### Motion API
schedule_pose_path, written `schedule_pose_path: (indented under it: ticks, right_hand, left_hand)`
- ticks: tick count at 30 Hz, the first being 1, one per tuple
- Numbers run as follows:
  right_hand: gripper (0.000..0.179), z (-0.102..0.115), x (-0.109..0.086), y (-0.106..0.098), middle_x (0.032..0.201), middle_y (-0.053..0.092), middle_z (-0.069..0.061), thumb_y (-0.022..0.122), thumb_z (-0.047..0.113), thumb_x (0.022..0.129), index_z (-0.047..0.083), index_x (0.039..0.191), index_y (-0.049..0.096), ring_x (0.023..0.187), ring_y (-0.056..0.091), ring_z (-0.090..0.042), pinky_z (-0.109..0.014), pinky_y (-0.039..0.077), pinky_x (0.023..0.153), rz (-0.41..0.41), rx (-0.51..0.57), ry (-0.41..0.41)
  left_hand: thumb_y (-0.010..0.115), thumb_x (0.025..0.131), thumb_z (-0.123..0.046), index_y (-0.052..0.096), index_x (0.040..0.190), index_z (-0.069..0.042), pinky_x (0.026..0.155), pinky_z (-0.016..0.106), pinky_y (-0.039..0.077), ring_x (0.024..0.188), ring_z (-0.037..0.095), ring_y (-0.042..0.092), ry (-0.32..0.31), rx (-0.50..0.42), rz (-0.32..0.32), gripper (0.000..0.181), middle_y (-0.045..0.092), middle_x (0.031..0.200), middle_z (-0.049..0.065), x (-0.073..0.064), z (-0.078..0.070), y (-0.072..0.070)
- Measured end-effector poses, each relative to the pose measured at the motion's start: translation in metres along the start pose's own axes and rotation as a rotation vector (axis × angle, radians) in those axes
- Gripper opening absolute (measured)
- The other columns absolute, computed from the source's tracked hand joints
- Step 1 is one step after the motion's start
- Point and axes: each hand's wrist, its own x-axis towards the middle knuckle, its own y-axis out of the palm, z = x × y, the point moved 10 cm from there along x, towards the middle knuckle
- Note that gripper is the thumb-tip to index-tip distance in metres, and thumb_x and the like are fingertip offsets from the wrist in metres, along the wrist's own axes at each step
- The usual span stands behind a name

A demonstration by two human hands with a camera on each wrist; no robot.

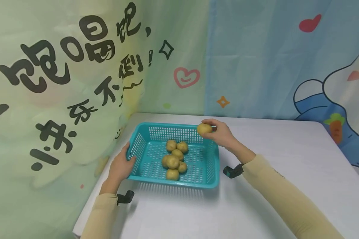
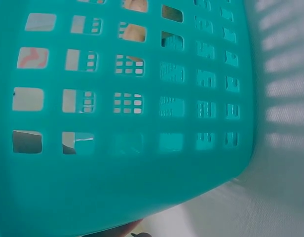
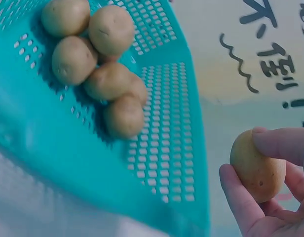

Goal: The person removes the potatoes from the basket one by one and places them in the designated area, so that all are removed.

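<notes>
Right hand (image 1: 222, 134): pinches potato (image 1: 204, 129)
Left hand (image 1: 121, 165): grips basket (image 1: 155, 180); mostly hidden in left wrist view
Backdrop (image 1: 173, 33): "快乐不倒!"; upper line cut off

Eight potatoes (image 1: 173, 162) altogether, one basket (image 1: 194, 185), one table (image 1: 275, 199)

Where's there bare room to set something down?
The white table is bare right of the right sleeve and in front of the basket. Inside, its floor is free either side of the potatoes. It's crowded mid-basket, at the left side, which the left hand grips, and around the back-right corner, where the right hand holds a potato.
</notes>
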Motion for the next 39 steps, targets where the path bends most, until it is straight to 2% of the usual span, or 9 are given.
schedule_pose_path:
  ticks: [6, 10, 15, 21, 27, 30, 33, 37, 39]
  right_hand:
    - [0.057, -0.022, -0.011, -0.031, 0.142, 0.049, -0.013, 0.072, 0.020, 0.088, 0.012, 0.141, 0.051, 0.125, 0.048, -0.037, -0.054, 0.045, 0.095, -0.078, -0.024, 0.032]
    - [0.057, -0.044, -0.019, -0.043, 0.144, 0.047, -0.014, 0.070, 0.021, 0.089, 0.013, 0.142, 0.050, 0.126, 0.046, -0.038, -0.054, 0.044, 0.096, -0.119, -0.042, 0.079]
    - [0.055, -0.070, -0.028, -0.051, 0.145, 0.046, -0.017, 0.071, 0.017, 0.088, 0.010, 0.140, 0.051, 0.128, 0.044, -0.043, -0.054, 0.045, 0.094, -0.187, -0.106, 0.085]
    - [0.056, -0.102, -0.035, -0.049, 0.143, 0.048, -0.022, 0.070, 0.016, 0.087, 0.005, 0.139, 0.051, 0.126, 0.047, -0.044, -0.054, 0.043, 0.096, -0.183, -0.116, 0.127]
    - [0.056, -0.132, -0.041, -0.048, 0.143, 0.047, -0.025, 0.067, 0.015, 0.089, 0.001, 0.140, 0.050, 0.123, 0.050, -0.043, -0.053, 0.042, 0.099, -0.189, -0.136, 0.219]
    - [0.056, -0.142, -0.038, -0.046, 0.144, 0.046, -0.025, 0.066, 0.017, 0.089, 0.001, 0.140, 0.049, 0.124, 0.049, -0.043, -0.052, 0.041, 0.099, -0.180, -0.125, 0.245]
    - [0.057, -0.153, -0.036, -0.043, 0.143, 0.046, -0.025, 0.067, 0.019, 0.089, 0.002, 0.140, 0.049, 0.124, 0.049, -0.043, -0.050, 0.046, 0.095, -0.169, -0.116, 0.256]
    - [0.058, -0.165, -0.040, -0.042, 0.141, 0.047, -0.026, 0.068, 0.020, 0.088, 0.002, 0.140, 0.049, 0.121, 0.051, -0.044, -0.043, 0.053, 0.085, -0.163, -0.127, 0.264]
    - [0.058, -0.167, -0.041, -0.041, 0.140, 0.048, -0.026, 0.068, 0.019, 0.088, 0.002, 0.139, 0.049, 0.120, 0.052, -0.043, -0.042, 0.052, 0.084, -0.169, -0.140, 0.252]
  left_hand:
    - [0.050, 0.098, -0.028, 0.016, 0.157, -0.012, 0.096, 0.059, 0.041, 0.124, 0.045, 0.049, 0.000, -0.002, -0.003, 0.070, 0.038, 0.150, 0.026, 0.000, 0.000, 0.000]
    - [0.050, 0.098, -0.027, 0.017, 0.157, -0.012, 0.094, 0.059, 0.042, 0.123, 0.044, 0.050, -0.008, 0.000, -0.003, 0.070, 0.038, 0.149, 0.026, -0.001, 0.000, 0.000]
    - [0.050, 0.098, -0.026, 0.017, 0.157, -0.011, 0.094, 0.059, 0.042, 0.123, 0.045, 0.050, -0.013, 0.006, 0.006, 0.069, 0.037, 0.150, 0.027, -0.002, 0.000, 0.000]
    - [0.050, 0.099, -0.026, 0.016, 0.157, -0.011, 0.095, 0.060, 0.041, 0.125, 0.045, 0.048, -0.011, 0.000, 0.005, 0.069, 0.036, 0.151, 0.026, -0.002, -0.002, -0.002]
    - [0.050, 0.099, -0.026, 0.016, 0.157, -0.011, 0.095, 0.060, 0.041, 0.125, 0.046, 0.048, -0.013, -0.004, 0.010, 0.069, 0.036, 0.151, 0.026, -0.003, -0.001, -0.002]
    - [0.050, 0.099, -0.027, 0.017, 0.157, -0.011, 0.094, 0.060, 0.042, 0.123, 0.046, 0.049, -0.017, 0.001, 0.001, 0.069, 0.037, 0.150, 0.027, -0.003, 0.001, -0.005]
    - [0.050, 0.098, -0.027, 0.018, 0.157, -0.011, 0.090, 0.058, 0.044, 0.119, 0.045, 0.053, -0.021, 0.003, -0.012, 0.069, 0.040, 0.148, 0.027, -0.003, 0.003, -0.007]
    - [0.051, 0.098, -0.024, 0.019, 0.157, -0.012, 0.085, 0.055, 0.047, 0.113, 0.041, 0.057, -0.018, -0.020, 0.001, 0.069, 0.042, 0.146, 0.028, -0.003, 0.004, -0.003]
    - [0.051, 0.098, -0.021, 0.019, 0.157, -0.013, 0.081, 0.052, 0.048, 0.107, 0.039, 0.059, -0.020, -0.035, 0.006, 0.068, 0.044, 0.144, 0.029, -0.003, 0.005, -0.002]
